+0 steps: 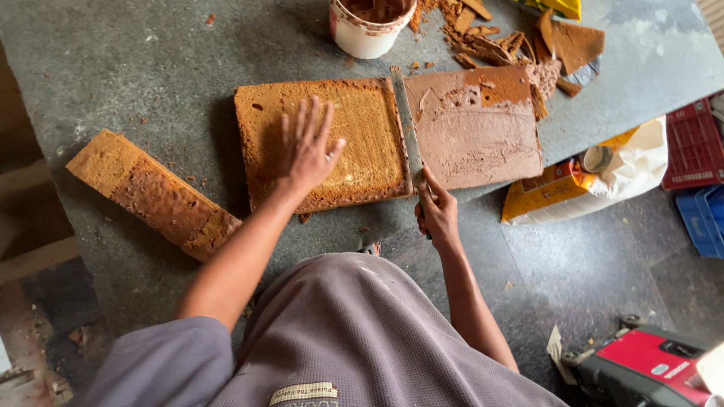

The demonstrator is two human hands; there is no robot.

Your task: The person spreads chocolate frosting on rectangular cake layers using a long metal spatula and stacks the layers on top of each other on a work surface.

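Note:
A large square brown sponge cake slab (362,120) lies on the grey stone counter (151,68). My left hand (308,145) rests flat on it with fingers spread. Touching its right side is a second slab (475,128) spread with chocolate cream. My right hand (436,211) grips the handle of a long knife (405,113), whose blade lies in the seam between the two slabs.
A narrow cake strip (151,192) lies on the counter at left. A white tub (369,26) of chocolate cream and cake trimmings (505,41) sit at the back. Below the counter edge are a yellow-white sack (588,173), red and blue crates (697,173), and a red machine (648,365).

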